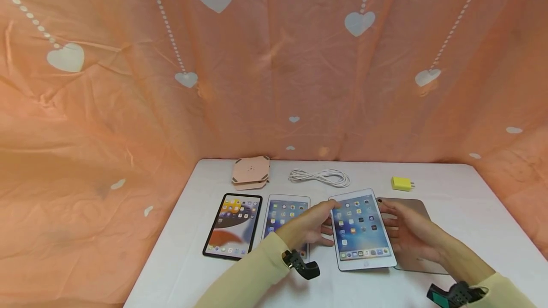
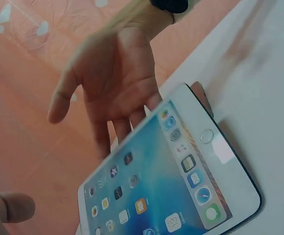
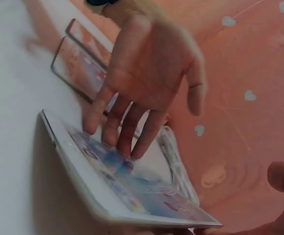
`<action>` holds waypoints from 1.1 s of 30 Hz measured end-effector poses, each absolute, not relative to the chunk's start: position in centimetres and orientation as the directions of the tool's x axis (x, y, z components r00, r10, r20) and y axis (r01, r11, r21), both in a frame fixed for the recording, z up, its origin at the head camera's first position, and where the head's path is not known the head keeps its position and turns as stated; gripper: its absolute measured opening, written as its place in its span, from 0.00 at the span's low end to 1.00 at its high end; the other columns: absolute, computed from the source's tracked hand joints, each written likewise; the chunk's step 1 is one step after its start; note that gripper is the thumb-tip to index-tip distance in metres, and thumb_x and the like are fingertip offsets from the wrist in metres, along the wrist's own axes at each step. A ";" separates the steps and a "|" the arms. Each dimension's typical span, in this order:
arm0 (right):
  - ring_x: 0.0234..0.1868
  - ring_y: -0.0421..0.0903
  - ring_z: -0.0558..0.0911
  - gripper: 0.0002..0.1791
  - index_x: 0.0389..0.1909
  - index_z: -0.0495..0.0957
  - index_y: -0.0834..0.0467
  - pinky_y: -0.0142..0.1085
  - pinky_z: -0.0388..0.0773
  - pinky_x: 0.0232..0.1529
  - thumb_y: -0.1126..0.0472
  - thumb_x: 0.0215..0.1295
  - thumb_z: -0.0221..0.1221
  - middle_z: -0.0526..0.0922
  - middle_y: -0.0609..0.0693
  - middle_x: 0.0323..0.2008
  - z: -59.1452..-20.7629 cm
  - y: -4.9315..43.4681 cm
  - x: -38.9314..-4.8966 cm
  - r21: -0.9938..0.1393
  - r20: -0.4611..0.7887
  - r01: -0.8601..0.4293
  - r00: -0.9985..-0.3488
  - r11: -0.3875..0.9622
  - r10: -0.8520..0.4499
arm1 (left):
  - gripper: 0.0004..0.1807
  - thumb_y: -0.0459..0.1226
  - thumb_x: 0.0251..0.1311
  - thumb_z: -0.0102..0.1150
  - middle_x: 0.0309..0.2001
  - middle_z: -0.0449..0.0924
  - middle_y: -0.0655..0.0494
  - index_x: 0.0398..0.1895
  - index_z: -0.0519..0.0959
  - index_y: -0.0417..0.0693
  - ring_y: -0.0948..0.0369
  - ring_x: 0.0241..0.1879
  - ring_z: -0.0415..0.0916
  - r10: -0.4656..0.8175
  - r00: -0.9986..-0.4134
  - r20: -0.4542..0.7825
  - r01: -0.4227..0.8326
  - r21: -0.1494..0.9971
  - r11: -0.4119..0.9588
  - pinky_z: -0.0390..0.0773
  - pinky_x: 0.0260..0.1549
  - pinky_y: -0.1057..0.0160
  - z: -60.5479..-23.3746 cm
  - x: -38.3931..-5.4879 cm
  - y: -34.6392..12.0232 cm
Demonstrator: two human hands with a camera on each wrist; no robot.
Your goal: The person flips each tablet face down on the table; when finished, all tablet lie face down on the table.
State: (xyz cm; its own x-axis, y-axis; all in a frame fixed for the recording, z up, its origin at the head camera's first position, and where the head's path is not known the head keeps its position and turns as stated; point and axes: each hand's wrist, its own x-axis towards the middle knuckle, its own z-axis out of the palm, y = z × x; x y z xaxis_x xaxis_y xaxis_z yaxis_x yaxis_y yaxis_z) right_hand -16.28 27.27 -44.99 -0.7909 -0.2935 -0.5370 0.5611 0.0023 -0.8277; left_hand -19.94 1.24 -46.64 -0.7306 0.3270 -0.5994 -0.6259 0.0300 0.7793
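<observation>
A white-framed tablet (image 1: 361,232) with its screen lit is tilted between my two hands over the white table. In the head view, my left hand (image 1: 314,225) is at its left edge, the thumb overlapping the upper left corner. My right hand (image 1: 417,232) lies along the right edge, fingertips partly hidden by the tablet. Seen from the left wrist, the right hand (image 2: 117,78) has straight fingers reaching behind the tablet (image 2: 181,156), thumb apart. The right wrist view shows the left hand (image 3: 152,68) with straight fingers at the far edge of the tablet (image 3: 68,152).
A black-framed tablet (image 1: 233,226) and another white tablet (image 1: 276,210) lie to the left. A brownish flat tablet (image 1: 421,263) lies under my right hand. Behind are a pink square folding piece (image 1: 250,170), a coiled white cable (image 1: 338,180) and a yellow charger (image 1: 401,183).
</observation>
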 end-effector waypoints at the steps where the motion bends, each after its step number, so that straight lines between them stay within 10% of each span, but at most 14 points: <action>1: 0.68 0.57 0.77 0.52 0.88 0.35 0.61 0.57 0.84 0.66 0.30 0.85 0.40 0.56 0.69 0.82 -44.9 27.5 -16.2 -0.829 -0.534 0.559 -0.792 0.000 -0.297 | 0.40 0.51 0.69 0.64 0.60 0.68 0.35 0.69 0.67 0.26 0.34 0.65 0.70 0.328 -0.734 -0.594 -0.620 0.784 0.033 0.72 0.69 0.24 -46.6 -19.8 1.4; 9: 0.65 0.53 0.83 0.49 0.89 0.35 0.63 0.58 0.84 0.67 0.32 0.88 0.36 0.53 0.74 0.84 -43.8 28.7 -15.8 -0.866 -0.474 0.500 -0.801 0.027 -0.367 | 0.32 0.50 0.74 0.56 0.58 0.68 0.46 0.71 0.71 0.36 0.46 0.60 0.67 0.504 -0.732 -0.458 -0.557 0.829 -0.056 0.66 0.73 0.23 -45.3 -19.1 2.8; 16: 0.70 0.56 0.80 0.47 0.88 0.36 0.66 0.55 0.83 0.68 0.34 0.89 0.31 0.48 0.73 0.86 -42.5 28.3 -15.7 -0.916 -0.376 0.399 -0.823 0.038 -0.425 | 0.41 0.59 0.75 0.50 0.73 0.65 0.42 0.81 0.69 0.42 0.36 0.74 0.61 0.616 -0.703 -0.356 -0.513 0.854 -0.092 0.70 0.66 0.19 -44.1 -18.7 3.4; 25: 0.67 0.57 0.79 0.37 0.85 0.62 0.56 0.57 0.83 0.67 0.38 0.89 0.37 0.66 0.60 0.75 -42.2 25.2 -16.0 -0.898 -0.359 0.437 -0.802 -0.058 -0.478 | 0.45 0.64 0.72 0.46 0.71 0.69 0.38 0.82 0.64 0.43 0.32 0.73 0.69 0.658 -0.668 -0.348 -0.611 0.762 -0.216 0.62 0.68 0.15 -43.1 -18.8 1.5; 33: 0.77 0.76 0.67 0.50 0.88 0.39 0.67 0.64 0.79 0.68 0.32 0.86 0.36 0.46 0.78 0.84 -44.0 23.8 -16.5 -0.860 -0.486 0.505 -0.766 0.075 -0.421 | 0.48 0.63 0.76 0.40 0.79 0.59 0.33 0.86 0.55 0.41 0.27 0.79 0.56 0.591 -0.710 -0.383 -0.596 0.774 -0.214 0.49 0.70 0.11 -43.0 -19.0 -0.9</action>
State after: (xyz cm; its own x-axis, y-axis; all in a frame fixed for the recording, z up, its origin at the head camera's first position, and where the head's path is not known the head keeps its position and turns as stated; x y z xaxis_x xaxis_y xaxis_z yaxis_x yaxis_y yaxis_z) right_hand -16.47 23.83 -44.01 -0.7657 -0.4213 -0.4860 0.5045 0.0752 -0.8601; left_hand -19.02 -0.94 -43.01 -0.7097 0.5912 -0.3831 -0.5961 -0.2141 0.7739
